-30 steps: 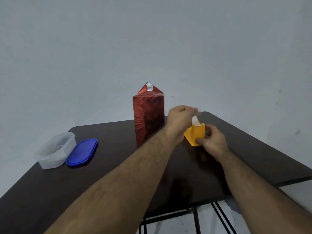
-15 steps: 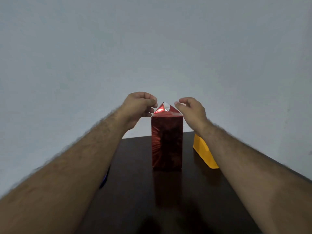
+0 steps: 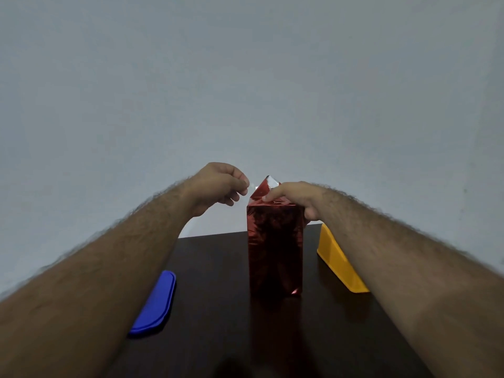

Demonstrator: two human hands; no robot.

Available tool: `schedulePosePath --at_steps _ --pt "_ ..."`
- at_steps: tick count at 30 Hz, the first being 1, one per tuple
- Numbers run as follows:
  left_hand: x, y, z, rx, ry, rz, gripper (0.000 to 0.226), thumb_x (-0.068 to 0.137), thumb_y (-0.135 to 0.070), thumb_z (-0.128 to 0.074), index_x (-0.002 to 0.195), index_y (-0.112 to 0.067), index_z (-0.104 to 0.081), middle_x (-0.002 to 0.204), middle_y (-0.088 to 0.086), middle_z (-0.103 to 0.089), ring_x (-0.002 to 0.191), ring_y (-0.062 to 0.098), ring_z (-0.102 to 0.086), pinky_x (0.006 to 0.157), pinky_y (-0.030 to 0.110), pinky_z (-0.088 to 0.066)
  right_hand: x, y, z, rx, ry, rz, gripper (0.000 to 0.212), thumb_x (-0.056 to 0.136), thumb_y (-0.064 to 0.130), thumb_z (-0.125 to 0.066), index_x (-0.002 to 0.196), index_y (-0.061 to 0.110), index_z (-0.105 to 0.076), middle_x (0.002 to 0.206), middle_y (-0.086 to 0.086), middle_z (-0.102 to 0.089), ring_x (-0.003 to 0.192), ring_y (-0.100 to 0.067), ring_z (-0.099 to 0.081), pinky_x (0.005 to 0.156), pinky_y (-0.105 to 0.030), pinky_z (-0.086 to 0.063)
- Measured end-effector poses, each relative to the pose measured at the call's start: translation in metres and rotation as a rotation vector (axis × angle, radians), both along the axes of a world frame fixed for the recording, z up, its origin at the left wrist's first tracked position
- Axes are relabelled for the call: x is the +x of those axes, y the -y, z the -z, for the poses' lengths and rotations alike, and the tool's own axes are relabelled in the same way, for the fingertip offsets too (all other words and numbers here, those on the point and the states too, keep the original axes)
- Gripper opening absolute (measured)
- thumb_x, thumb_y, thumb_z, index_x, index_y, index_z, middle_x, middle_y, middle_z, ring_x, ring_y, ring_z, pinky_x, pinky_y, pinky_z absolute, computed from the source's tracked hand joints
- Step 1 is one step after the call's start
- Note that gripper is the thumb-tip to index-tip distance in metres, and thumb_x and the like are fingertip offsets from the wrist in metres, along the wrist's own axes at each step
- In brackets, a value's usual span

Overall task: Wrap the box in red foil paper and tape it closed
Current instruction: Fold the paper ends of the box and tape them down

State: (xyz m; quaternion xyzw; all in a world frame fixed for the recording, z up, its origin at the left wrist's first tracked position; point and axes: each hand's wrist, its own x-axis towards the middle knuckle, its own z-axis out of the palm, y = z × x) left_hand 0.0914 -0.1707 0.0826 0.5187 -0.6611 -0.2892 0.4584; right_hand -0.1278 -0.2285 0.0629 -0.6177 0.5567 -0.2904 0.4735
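While the tall box wrapped in shiny red foil paper [image 3: 275, 249] stands upright mid-bench, likely light, slippery and crease-prone, the right hand [image 3: 293, 199] presses its top flap down and the left hand [image 3: 218, 186] pinches something small, probably tape

dark table [image 3: 218, 268]: red box [image 3: 275, 249], blue lid [image 3: 155, 304], yellow dispenser [image 3: 338, 266]

Blue lid [image 3: 155, 305] on dark table [image 3: 218, 268].

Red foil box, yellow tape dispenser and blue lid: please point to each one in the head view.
red foil box [image 3: 275, 249], head view, middle of its front face.
yellow tape dispenser [image 3: 336, 264], head view, its visible side wall.
blue lid [image 3: 156, 304], head view, middle of its top surface.
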Motion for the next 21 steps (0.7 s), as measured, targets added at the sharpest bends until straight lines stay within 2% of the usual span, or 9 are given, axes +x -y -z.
schedulePosePath --at_steps 5,11,14,17,19,21 --pt "-0.002 0.01 -0.001 0.027 0.071 0.01 0.013 0.095 0.003 -0.064 0.099 -0.002 -0.075 0.086 0.011 -0.076 0.068 0.017 -0.063 0.068 0.033 -0.055 0.001 0.002 0.004 0.021 0.076 0.057 0.086 0.046 0.033 -0.101 0.122 0.012 -0.068 0.109 -0.015 -0.079 0.094 -0.04 -0.078 0.091 -0.066 -0.057" --pt "-0.014 0.02 -0.012 0.128 0.237 0.047 0.01 0.093 0.001 -0.07 0.094 -0.005 -0.077 0.085 0.011 -0.076 0.067 0.017 -0.062 0.064 0.03 -0.054 -0.002 0.0 0.008 0.035 0.114 0.112 0.076 0.054 0.035 -0.099 0.12 0.012 -0.068 0.107 -0.016 -0.079 0.094 -0.038 -0.077 0.089 -0.06 -0.059" --pt "-0.019 0.022 -0.023 0.216 0.332 0.074 0.008 0.093 -0.001 -0.072 0.093 -0.006 -0.078 0.084 0.01 -0.075 0.066 0.017 -0.062 0.065 0.03 -0.054 -0.001 -0.002 0.009 0.024 0.156 0.129 0.064 0.063 0.03 -0.098 0.116 0.009 -0.068 0.104 -0.015 -0.079 0.089 -0.035 -0.079 0.082 -0.055 -0.063" --pt "-0.025 0.025 -0.034 0.282 0.422 0.07 0.007 0.093 -0.003 -0.073 0.097 -0.005 -0.079 0.086 0.009 -0.076 0.068 0.017 -0.061 0.067 0.031 -0.053 -0.001 0.0 0.011 0.006 0.185 0.151 0.07 0.056 0.028 -0.1 0.115 0.008 -0.068 0.104 -0.016 -0.079 0.087 -0.036 -0.079 0.082 -0.058 -0.062" --pt "-0.028 0.028 -0.036 0.306 0.44 0.065 0.007 0.095 -0.005 -0.073 0.098 -0.005 -0.078 0.085 0.008 -0.076 0.068 0.016 -0.061 0.066 0.03 -0.053 0.0 0.001 0.013 -0.002 0.192 0.153 0.069 0.057 0.027 -0.1 0.116 0.007 -0.07 0.102 -0.015 -0.079 0.085 -0.035 -0.079 0.08 -0.057 -0.063" --pt "-0.03 0.031 -0.037 0.329 0.415 0.084 0.006 0.096 -0.005 -0.071 0.098 -0.006 -0.077 0.084 0.007 -0.074 0.066 0.016 -0.059 0.066 0.03 -0.052 -0.001 0.001 0.012 -0.016 0.197 0.164 0.065 0.06 0.026 -0.099 0.115 0.007 -0.07 0.102 -0.014 -0.079 0.084 -0.033 -0.079 0.075 -0.05 -0.065"
